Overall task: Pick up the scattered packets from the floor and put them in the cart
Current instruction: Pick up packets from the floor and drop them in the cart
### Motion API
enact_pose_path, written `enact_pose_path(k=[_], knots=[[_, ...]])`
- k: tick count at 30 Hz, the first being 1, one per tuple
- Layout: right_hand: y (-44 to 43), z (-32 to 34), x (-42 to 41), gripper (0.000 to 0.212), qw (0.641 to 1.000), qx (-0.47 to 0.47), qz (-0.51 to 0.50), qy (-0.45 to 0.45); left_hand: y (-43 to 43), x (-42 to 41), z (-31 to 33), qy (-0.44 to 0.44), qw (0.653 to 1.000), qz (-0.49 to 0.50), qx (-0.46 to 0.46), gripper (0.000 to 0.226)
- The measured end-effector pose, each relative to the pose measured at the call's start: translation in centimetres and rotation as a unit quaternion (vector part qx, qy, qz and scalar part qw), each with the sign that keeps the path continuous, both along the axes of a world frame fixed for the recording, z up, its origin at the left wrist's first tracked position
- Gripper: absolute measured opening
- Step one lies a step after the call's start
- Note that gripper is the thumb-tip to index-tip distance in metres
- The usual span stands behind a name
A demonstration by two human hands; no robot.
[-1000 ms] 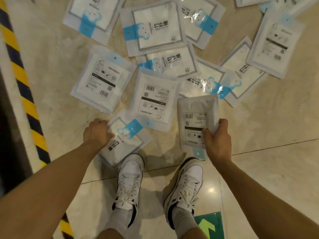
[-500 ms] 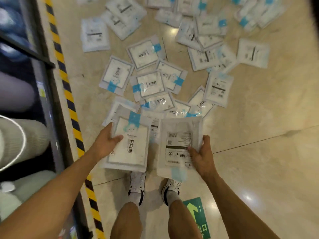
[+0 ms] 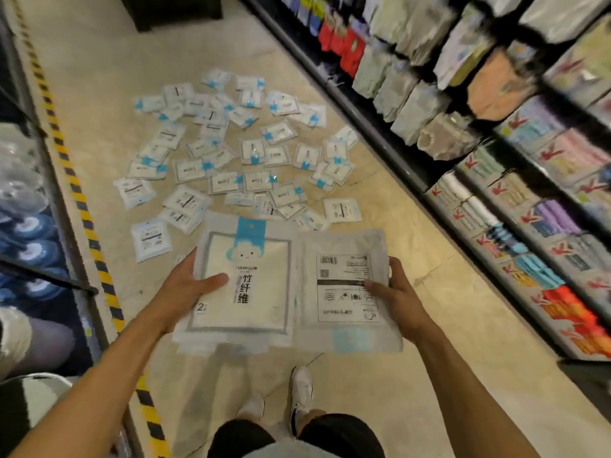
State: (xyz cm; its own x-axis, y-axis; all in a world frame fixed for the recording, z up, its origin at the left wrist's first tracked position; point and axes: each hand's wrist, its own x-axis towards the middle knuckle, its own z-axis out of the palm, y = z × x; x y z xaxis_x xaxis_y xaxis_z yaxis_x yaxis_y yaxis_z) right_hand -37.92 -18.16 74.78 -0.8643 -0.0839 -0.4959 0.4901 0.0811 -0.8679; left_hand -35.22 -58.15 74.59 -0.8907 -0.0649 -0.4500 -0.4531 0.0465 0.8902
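White packets (image 3: 264,292), blue tabs (image 3: 251,230)

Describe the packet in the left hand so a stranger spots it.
Above the aisle floor and its scattered packets, two are held up. The left hand holds the left packet. Unlike the right packet, barcode side up, it shows a blue cloud face and black characters.

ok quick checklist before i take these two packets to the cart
1. Left hand grip on the cloud-face packet: ok, thumb on top.
2. Right hand grip on the barcode packet: ok, thumb pinching its edge.
3. Extra packet under the left one: cannot tell.
4. Cart in sight: not ok, none in view.
5. Floor packets all gathered: not ok, many lie scattered.
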Motion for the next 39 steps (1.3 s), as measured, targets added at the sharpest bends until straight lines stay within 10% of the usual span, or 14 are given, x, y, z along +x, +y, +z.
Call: enact_pose_path(k=[15,30,39], knots=[[14.0,16.0,28.8,0.05,0.89,0.022,-0.446,0.094,24.2,-1.6,15.4,0.116,0.924,-0.365,-0.004,0.037],[27.1,22.0,69.1,0.044,0.702,0.106,-0.692,0.131,59.0,26.6,23.0,0.176,0.753,-0.632,0.043,0.038],[37.8,22.9,86.4,0.044,0.651,0.106,-0.743,0.115,76.4,44.7,23.1,0.192,0.691,-0.695,0.049,0.037]])
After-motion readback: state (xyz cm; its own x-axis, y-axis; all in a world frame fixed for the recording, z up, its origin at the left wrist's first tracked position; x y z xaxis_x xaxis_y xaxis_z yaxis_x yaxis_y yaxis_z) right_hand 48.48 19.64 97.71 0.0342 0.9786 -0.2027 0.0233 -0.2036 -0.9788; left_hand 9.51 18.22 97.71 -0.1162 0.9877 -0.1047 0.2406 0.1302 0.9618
